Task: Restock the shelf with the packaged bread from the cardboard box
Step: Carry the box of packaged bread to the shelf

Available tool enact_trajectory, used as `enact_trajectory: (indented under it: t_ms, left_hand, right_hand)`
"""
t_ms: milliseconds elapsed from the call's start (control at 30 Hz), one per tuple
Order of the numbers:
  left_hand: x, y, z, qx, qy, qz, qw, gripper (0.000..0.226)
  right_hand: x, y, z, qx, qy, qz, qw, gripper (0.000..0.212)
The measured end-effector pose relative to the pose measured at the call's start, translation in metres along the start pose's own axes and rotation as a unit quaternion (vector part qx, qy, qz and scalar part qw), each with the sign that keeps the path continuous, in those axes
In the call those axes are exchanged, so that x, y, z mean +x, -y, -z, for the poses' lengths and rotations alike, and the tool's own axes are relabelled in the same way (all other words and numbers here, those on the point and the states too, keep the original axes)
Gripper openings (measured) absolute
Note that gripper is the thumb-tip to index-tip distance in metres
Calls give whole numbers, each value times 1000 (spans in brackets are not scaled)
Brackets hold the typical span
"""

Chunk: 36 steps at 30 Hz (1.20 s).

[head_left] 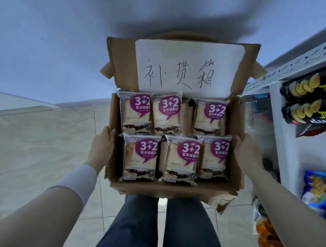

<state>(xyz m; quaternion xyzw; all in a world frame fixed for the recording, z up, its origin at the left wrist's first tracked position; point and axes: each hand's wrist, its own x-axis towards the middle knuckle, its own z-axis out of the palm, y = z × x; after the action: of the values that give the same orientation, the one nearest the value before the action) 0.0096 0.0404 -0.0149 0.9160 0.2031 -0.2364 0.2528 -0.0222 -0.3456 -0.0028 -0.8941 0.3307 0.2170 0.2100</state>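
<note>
An open cardboard box (236,149) hangs in front of me above my legs. My left hand (102,147) grips its left wall and my right hand (247,156) grips its right wall. Inside lie several packaged breads (180,160) in two rows, each with a purple "3+2" label. The far flap (124,64) stands upright and carries a white paper sheet (187,66) with handwriting. The white shelf (281,133) is at my right, close to the box's right side.
On the shelf sit dark chip tubes (314,101), a blue snack bag (320,190) and an orange bag (271,245) lower down. A pale wall is ahead and to the left. Tiled floor (90,219) shows around my legs in jeans (160,231).
</note>
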Motion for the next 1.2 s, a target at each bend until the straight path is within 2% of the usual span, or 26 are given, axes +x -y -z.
enact_trajectory:
  t_ms: [200, 367, 600, 767, 967, 1100, 1200]
  left_hand:
    - [-24, 17, 29, 26, 33, -92, 995, 22]
    - [-42, 16, 51, 66, 63, -193, 977, 25]
    - [-103, -17, 47, 155, 96, -349, 919, 27]
    - [-174, -39, 5, 228, 128, -434, 862, 39]
    - [-292, -54, -61, 270, 193, -529, 781, 35]
    - [-388, -62, -121, 312, 214, -594, 709, 40]
    - [-460, -65, -171, 335, 241, -623, 665, 41]
  right_hand:
    - [-97, -18, 1, 42, -48, -82, 995, 32]
    - [-190, -40, -8, 115, -91, -161, 976, 33]
    - [-318, -103, -31, 186, -138, -285, 930, 36]
    - [-414, -176, -71, 263, -166, -378, 872, 38]
    - [-535, -263, -120, 313, -213, -468, 799, 38]
    - [-620, -316, -150, 343, -257, -527, 734, 38]
    - [-677, -348, -168, 363, -286, -581, 670, 38]
